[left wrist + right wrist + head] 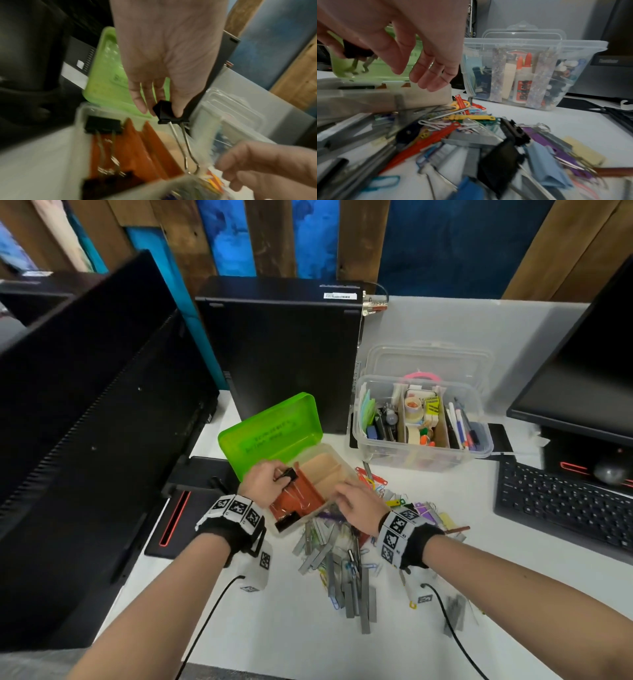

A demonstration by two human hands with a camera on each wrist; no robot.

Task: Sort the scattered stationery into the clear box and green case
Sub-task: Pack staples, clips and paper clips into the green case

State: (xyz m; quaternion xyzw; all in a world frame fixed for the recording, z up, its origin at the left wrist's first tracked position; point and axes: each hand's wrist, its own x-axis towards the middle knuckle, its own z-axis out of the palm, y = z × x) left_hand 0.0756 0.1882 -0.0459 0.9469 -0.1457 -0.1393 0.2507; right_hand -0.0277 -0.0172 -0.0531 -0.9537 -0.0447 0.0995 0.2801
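White desk: black binder clip (169,112) pinched in left hand (265,484) grip above green case (274,433).

Case (274,429) left of box (421,422); clips (342,549) seemingly before both.

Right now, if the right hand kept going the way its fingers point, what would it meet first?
Most likely the near corner of the green case: the right hand hangs open just above its rim, fingertips angled down toward it. Depth is uncertain, so contact cannot be confirmed.

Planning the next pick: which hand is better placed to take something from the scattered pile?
Right. The right hand hangs open and empty just above the scattered pile; the left hand is pinching a black binder clip.
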